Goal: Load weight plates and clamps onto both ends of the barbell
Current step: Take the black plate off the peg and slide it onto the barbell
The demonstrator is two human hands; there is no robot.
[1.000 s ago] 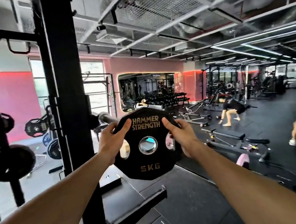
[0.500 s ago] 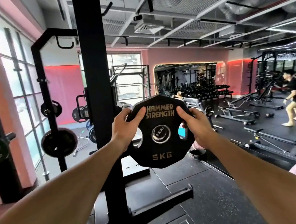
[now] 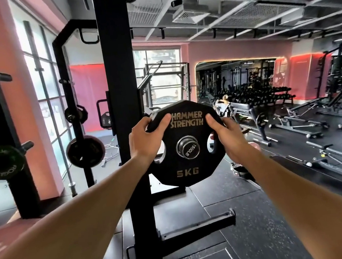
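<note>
Plate: a black twelve-sided rubber weight plate (image 3: 186, 147) with gold "HAMMER STRENGTH" and "5KG" lettering, upright and facing the camera, threaded on the barbell sleeve.
Barbell: only the round chrome end of the barbell sleeve (image 3: 188, 151) shows, poking through the plate's centre hole and stamped "1500LB"; the rest of the bar is hidden behind the plate.
Left grip: the left hand (image 3: 145, 139) holds the plate's upper left edge, thumb across the face by the lettering, fingers curled round the rim.
Right grip: the right hand (image 3: 223, 132) holds the upper right edge, thumb on the face, fingers wrapped behind through the side cut-out.
Rack: a black steel rack upright (image 3: 125, 113) stands just left of the plate, partly behind the left hand.
Stored plates: a black round plate (image 3: 86, 154) hangs on a farther post; a black plate with green lettering (image 3: 1, 161) sits on a peg at far left.
Floor: dark speckled rubber floor (image 3: 253, 216) below.
</note>
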